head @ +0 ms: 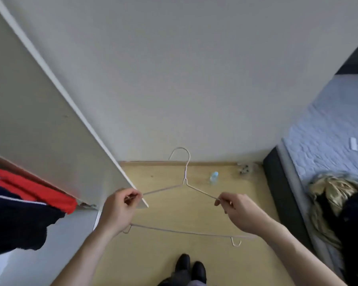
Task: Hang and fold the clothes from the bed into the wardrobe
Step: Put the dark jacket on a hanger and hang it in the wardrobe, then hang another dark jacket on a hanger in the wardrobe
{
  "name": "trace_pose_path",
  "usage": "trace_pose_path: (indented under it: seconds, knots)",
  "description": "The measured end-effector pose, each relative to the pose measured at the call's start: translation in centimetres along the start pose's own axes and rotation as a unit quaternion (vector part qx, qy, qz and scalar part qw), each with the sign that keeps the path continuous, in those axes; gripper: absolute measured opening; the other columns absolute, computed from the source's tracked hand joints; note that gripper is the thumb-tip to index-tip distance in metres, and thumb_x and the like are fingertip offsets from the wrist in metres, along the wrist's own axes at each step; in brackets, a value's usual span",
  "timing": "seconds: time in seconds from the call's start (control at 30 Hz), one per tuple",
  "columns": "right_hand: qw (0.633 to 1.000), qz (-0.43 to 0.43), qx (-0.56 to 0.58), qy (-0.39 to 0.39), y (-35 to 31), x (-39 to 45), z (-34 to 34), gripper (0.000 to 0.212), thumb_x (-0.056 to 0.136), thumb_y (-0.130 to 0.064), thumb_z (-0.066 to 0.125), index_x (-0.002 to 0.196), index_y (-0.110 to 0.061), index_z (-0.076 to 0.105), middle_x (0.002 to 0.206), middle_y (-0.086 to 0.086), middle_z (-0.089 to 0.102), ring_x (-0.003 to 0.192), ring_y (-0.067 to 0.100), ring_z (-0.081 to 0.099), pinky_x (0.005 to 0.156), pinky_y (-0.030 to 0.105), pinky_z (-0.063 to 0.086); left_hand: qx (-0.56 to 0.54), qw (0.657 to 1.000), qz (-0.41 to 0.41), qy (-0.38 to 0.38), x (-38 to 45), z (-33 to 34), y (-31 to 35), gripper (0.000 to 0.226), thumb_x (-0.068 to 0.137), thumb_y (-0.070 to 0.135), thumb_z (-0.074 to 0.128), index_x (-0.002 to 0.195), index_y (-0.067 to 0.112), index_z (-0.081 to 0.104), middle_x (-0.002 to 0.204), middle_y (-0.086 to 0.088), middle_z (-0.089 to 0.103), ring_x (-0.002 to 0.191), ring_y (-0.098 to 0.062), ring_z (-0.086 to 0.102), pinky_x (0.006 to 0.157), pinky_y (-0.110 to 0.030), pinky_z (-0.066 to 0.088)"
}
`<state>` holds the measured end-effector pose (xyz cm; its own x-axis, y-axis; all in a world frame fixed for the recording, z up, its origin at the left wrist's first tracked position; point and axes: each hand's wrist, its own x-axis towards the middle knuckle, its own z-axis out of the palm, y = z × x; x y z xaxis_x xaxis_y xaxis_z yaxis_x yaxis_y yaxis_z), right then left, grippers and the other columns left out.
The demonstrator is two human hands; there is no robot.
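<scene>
At frame centre, the left hand [120, 207] and right hand [235, 209] each pinch a shoulder of the empty wire hanger [185, 182], likely readying it for clothes [339, 205] (heaped on the bed [322, 129], right edge).

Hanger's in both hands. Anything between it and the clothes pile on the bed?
Nothing visible. The left hand and right hand pinch the wire hanger by its two shoulders above bare floor. The clothes pile lies on the bed to the right, with open space between; only the bed's dark edge is there.
</scene>
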<state>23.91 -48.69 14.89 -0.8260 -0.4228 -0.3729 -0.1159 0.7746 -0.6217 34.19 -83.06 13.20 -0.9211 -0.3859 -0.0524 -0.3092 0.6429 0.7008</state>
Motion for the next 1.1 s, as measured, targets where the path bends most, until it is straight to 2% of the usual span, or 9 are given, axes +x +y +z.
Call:
trace_pose_path:
  seconds: [0.17,0.33,0.57,0.63,0.7,0.83,0.93,1.0,1.1]
  knots:
    - [0.986,0.088,0.050,0.129,4.5,-4.5,-2.1,0.023,0.100,-0.039,0.053,0.083,-0.034,0.068,0.057,-0.015,0.058,0.050,0.009,0.047,0.051,0.023,0.037,0.011,0.990,0.104,-0.100,5.9,5.9,6.8,0.013,0.089,0.026,0.076,0.077,0.029,0.072,0.078,0.014,0.071,0.074,-0.003,0.065,0.069,-0.024,0.052]
    - [0.953,0.158,0.079,0.246,8.5,-9.9,-4.1,0.024,0.098,-0.036,0.057,0.075,-0.033,0.066,0.059,-0.007,0.057,0.048,0.009,0.043,0.048,0.023,0.033,0.012,0.966,0.167,-0.196,7.7,11.8,13.1,0.008,0.091,0.028,0.074,0.083,0.026,0.074,0.083,0.013,0.072,0.078,-0.004,0.066,0.076,-0.029,0.053]
    - [0.898,0.223,0.129,0.356,15.6,-18.1,-7.1,0.016,0.096,-0.035,0.063,0.082,-0.032,0.067,0.065,-0.010,0.061,0.051,0.007,0.046,0.053,0.028,0.039,0.060,0.925,0.240,-0.288,7.1,19.9,22.1,0.006,0.094,0.032,0.070,0.091,0.030,0.075,0.081,0.020,0.070,0.071,0.010,0.059,0.062,-0.006,0.038]
    - [0.887,0.227,0.132,0.379,18.0,-20.0,-8.2,0.016,0.097,-0.036,0.064,0.081,-0.033,0.067,0.067,-0.007,0.063,0.052,0.008,0.047,0.054,0.031,0.040,0.069,0.917,0.248,-0.306,6.5,22.3,24.7,0.005,0.095,0.033,0.069,0.092,0.033,0.072,0.084,0.021,0.071,0.076,0.007,0.061,0.065,-0.005,0.038]
    - [0.881,0.230,0.134,0.391,20.8,-21.8,-9.4,0.015,0.097,-0.036,0.063,0.082,-0.034,0.066,0.067,-0.003,0.063,0.054,0.015,0.050,0.055,0.039,0.043,0.070,0.913,0.245,-0.319,5.6,25.0,27.2,0.006,0.095,0.033,0.068,0.100,0.034,0.071,0.094,0.019,0.072,0.089,-0.004,0.066,0.077,-0.013,0.047]
    - [0.876,0.229,0.140,0.400,27.0,-25.4,-12.3,0.016,0.097,-0.037,0.062,0.082,-0.034,0.067,0.065,-0.002,0.063,0.059,0.022,0.054,0.057,0.044,0.047,0.095,0.905,0.253,-0.328,2.6,30.5,31.5,0.036,0.096,0.035,0.067,0.131,0.028,0.066,0.124,0.007,0.069,0.116,-0.013,0.063,0.100,-0.026,0.047]
    - [0.870,0.220,0.158,0.412,31.5,-28.1,-14.6,0.017,0.098,-0.032,0.062,0.081,-0.035,0.067,0.059,-0.007,0.060,0.049,0.009,0.047,0.050,0.031,0.041,0.095,0.909,0.256,-0.316,-0.3,34.6,34.8,0.042,0.094,0.032,0.069,0.135,0.024,0.063,0.133,0.003,0.065,0.122,-0.014,0.060,0.100,-0.022,0.041]
    - [0.868,0.217,0.165,0.415,34.1,-29.8,-16.2,0.018,0.098,-0.029,0.062,0.082,-0.033,0.067,0.054,-0.008,0.054,0.047,0.005,0.043,0.048,0.024,0.036,0.086,0.910,0.253,-0.317,-2.4,37.1,37.0,0.037,0.094,0.031,0.069,0.130,0.025,0.066,0.129,0.004,0.066,0.113,-0.011,0.061,0.093,-0.019,0.041]
    - [0.859,0.227,0.178,0.424,37.8,-32.1,-18.2,0.018,0.099,-0.027,0.062,0.081,-0.029,0.067,0.054,-0.006,0.051,0.048,0.005,0.041,0.049,0.025,0.035,0.088,0.903,0.254,-0.336,-4.9,40.6,39.8,0.027,0.094,0.031,0.070,0.120,0.029,0.068,0.119,0.009,0.066,0.102,-0.007,0.060,0.084,-0.018,0.039]
